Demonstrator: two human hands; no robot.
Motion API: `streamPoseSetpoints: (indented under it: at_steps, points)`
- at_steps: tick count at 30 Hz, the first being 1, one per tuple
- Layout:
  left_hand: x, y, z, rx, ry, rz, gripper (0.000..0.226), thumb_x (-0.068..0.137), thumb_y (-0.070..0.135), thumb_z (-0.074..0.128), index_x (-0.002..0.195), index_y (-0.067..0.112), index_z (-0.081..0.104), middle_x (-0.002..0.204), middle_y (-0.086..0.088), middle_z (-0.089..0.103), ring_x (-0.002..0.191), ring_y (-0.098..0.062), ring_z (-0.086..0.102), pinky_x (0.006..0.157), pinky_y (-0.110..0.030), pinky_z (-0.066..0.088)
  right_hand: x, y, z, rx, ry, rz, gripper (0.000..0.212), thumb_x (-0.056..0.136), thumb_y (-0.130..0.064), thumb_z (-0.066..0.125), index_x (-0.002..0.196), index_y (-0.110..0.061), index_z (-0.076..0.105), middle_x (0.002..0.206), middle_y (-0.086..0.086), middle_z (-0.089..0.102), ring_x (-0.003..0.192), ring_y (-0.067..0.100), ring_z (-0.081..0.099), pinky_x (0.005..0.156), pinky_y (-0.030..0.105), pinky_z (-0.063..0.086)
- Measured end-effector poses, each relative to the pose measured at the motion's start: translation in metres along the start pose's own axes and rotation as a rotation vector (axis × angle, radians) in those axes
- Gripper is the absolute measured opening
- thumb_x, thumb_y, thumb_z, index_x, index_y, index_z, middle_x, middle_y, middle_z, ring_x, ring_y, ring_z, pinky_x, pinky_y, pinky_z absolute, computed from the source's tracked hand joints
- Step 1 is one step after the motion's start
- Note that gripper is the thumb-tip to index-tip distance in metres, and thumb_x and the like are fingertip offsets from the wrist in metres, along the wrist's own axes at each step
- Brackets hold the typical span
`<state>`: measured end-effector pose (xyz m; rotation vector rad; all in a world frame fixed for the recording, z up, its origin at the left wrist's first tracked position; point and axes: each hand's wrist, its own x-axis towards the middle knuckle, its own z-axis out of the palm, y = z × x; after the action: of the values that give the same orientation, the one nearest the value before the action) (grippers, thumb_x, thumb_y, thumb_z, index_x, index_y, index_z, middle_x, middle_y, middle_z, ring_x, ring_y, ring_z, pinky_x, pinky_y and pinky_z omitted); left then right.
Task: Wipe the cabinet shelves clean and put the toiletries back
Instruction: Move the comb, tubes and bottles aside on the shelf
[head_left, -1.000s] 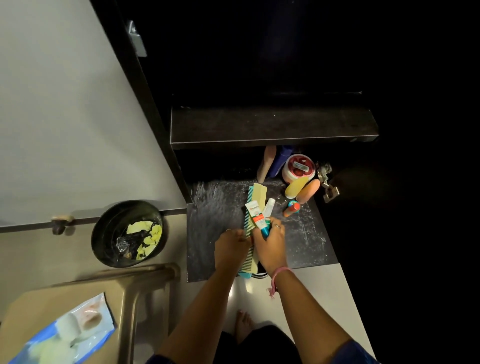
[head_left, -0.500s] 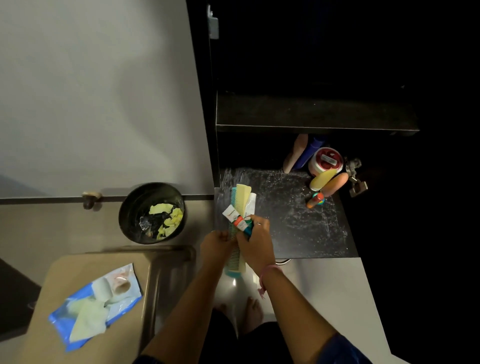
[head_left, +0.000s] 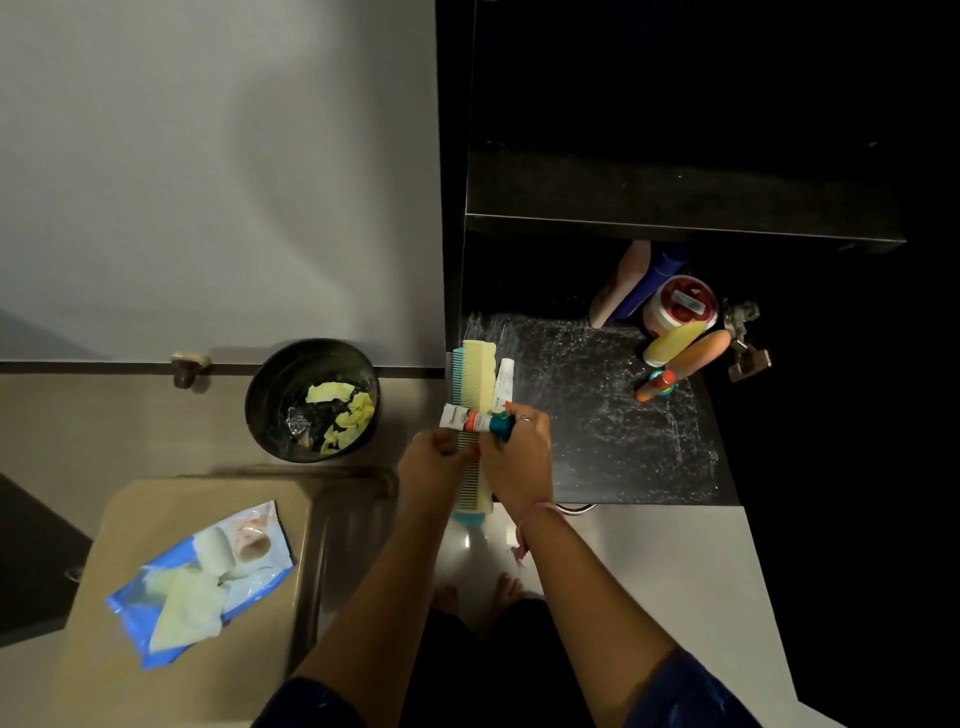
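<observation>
My left hand (head_left: 435, 461) and my right hand (head_left: 519, 457) together grip a bundle at the front left corner of the lower cabinet shelf (head_left: 613, 431). The bundle holds a yellow comb (head_left: 478, 379), a teal comb (head_left: 459, 374) beside it, a white tube (head_left: 504, 380) and a small white and teal tube (head_left: 470, 419) lying across. At the shelf's back right stand a red-lidded jar (head_left: 680, 306), a blue bottle (head_left: 649, 286), a tan bottle (head_left: 621, 286), a yellow bottle (head_left: 672, 343), an orange bottle (head_left: 698, 353) and a small orange-capped item (head_left: 655, 387). The upper shelf (head_left: 675, 202) is dark and bare.
A black bin (head_left: 311, 397) with yellow scraps stands on the floor left of the cabinet. A wet-wipes pack (head_left: 208, 577) with a loose wipe lies on a beige stool (head_left: 130, 623) at lower left. The white cabinet door (head_left: 218, 182) hangs open. A metal hinge (head_left: 745, 338) sits at the shelf's right.
My view has swung right and both hands with the bundle have shifted from the shelf's middle to its left front corner. The small tube now lies crosswise over the combs.
</observation>
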<state>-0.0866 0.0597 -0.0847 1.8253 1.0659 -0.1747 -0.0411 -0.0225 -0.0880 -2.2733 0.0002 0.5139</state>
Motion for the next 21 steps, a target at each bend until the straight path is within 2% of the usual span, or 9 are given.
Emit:
streamPoseSetpoints:
  at_steps: [2, 3, 5, 6, 9, 12, 14, 17, 21]
  points:
    - [0.001, 0.000, -0.001, 0.036, 0.024, 0.045, 0.025, 0.080, 0.026, 0.070, 0.102, 0.014, 0.068, 0.102, 0.001, 0.068, 0.080, -0.010, 0.059, 0.058, -0.012, 0.038, 0.000, 0.001, -0.001, 0.021, -0.009, 0.018, 0.032, 0.086, -0.015, 0.059, 0.117, -0.016, 0.051, 0.128, 0.005, 0.042, 0.116, 0.024, 0.049, 0.100, 0.040, 0.047]
    - [0.001, -0.001, -0.001, 0.047, 0.035, 0.054, 0.027, 0.078, 0.028, 0.072, 0.101, 0.015, 0.067, 0.101, 0.002, 0.068, 0.083, -0.010, 0.060, 0.060, -0.014, 0.041, 0.001, 0.002, -0.002, 0.025, -0.017, 0.020, 0.032, 0.085, -0.014, 0.060, 0.116, -0.016, 0.052, 0.127, 0.005, 0.042, 0.116, 0.023, 0.049, 0.099, 0.041, 0.047]
    - [0.003, -0.005, 0.001, 0.069, 0.045, 0.058, 0.033, 0.073, 0.033, 0.074, 0.101, 0.018, 0.067, 0.102, 0.001, 0.069, 0.092, -0.017, 0.062, 0.070, -0.026, 0.051, 0.002, 0.002, -0.005, 0.025, -0.045, 0.029, 0.034, 0.084, -0.010, 0.059, 0.116, -0.015, 0.053, 0.128, 0.004, 0.040, 0.116, 0.023, 0.049, 0.100, 0.040, 0.047]
    - [0.004, -0.007, 0.001, 0.069, 0.042, 0.057, 0.035, 0.071, 0.035, 0.075, 0.101, 0.018, 0.067, 0.102, 0.002, 0.068, 0.091, -0.018, 0.063, 0.069, -0.029, 0.052, 0.003, 0.002, -0.006, 0.021, -0.058, 0.036, 0.035, 0.084, -0.009, 0.059, 0.117, -0.015, 0.054, 0.129, 0.004, 0.040, 0.116, 0.022, 0.050, 0.100, 0.039, 0.047]
    - [0.003, -0.003, 0.001, -0.025, 0.005, 0.041, 0.034, 0.073, 0.032, 0.076, 0.099, 0.013, 0.066, 0.096, 0.003, 0.066, 0.075, -0.015, 0.064, 0.054, -0.018, 0.044, 0.006, 0.003, -0.008, 0.005, -0.071, 0.047, 0.038, 0.084, -0.007, 0.060, 0.120, -0.014, 0.053, 0.131, 0.004, 0.039, 0.117, 0.023, 0.051, 0.100, 0.038, 0.047]
    - [0.003, 0.003, -0.001, -0.141, 0.013, 0.079, 0.011, 0.084, 0.029, 0.065, 0.084, 0.018, 0.062, 0.095, -0.004, 0.068, 0.071, -0.016, 0.064, 0.059, -0.023, 0.048, 0.009, 0.005, -0.007, -0.008, -0.071, 0.036, 0.040, 0.084, -0.008, 0.059, 0.123, -0.016, 0.052, 0.130, 0.005, 0.039, 0.117, 0.025, 0.050, 0.100, 0.040, 0.048]
    - [0.005, 0.008, -0.001, -0.204, 0.021, 0.096, 0.021, 0.092, 0.027, 0.052, 0.073, 0.020, 0.058, 0.088, -0.004, 0.068, 0.067, -0.013, 0.062, 0.061, -0.025, 0.049, 0.009, 0.007, -0.005, -0.037, -0.066, 0.018, 0.041, 0.085, -0.008, 0.057, 0.124, -0.017, 0.051, 0.130, 0.003, 0.038, 0.118, 0.025, 0.049, 0.099, 0.040, 0.048]
    - [0.013, 0.016, 0.001, -0.187, 0.045, 0.044, 0.035, 0.096, 0.036, 0.044, 0.066, 0.019, 0.054, 0.073, 0.006, 0.061, 0.060, -0.007, 0.056, 0.054, -0.019, 0.041, 0.007, 0.009, -0.002, -0.048, -0.052, 0.011, 0.040, 0.087, -0.006, 0.054, 0.126, -0.015, 0.050, 0.128, 0.001, 0.037, 0.121, 0.022, 0.045, 0.100, 0.039, 0.048]
    - [0.025, 0.016, 0.003, -0.109, 0.010, -0.027, 0.026, 0.092, 0.036, 0.053, 0.077, 0.016, 0.060, 0.084, 0.001, 0.064, 0.061, -0.010, 0.058, 0.059, -0.023, 0.045, 0.008, 0.010, -0.002, -0.009, -0.045, 0.015, 0.042, 0.089, -0.004, 0.051, 0.129, -0.016, 0.051, 0.129, 0.002, 0.039, 0.119, 0.023, 0.048, 0.102, 0.038, 0.046]
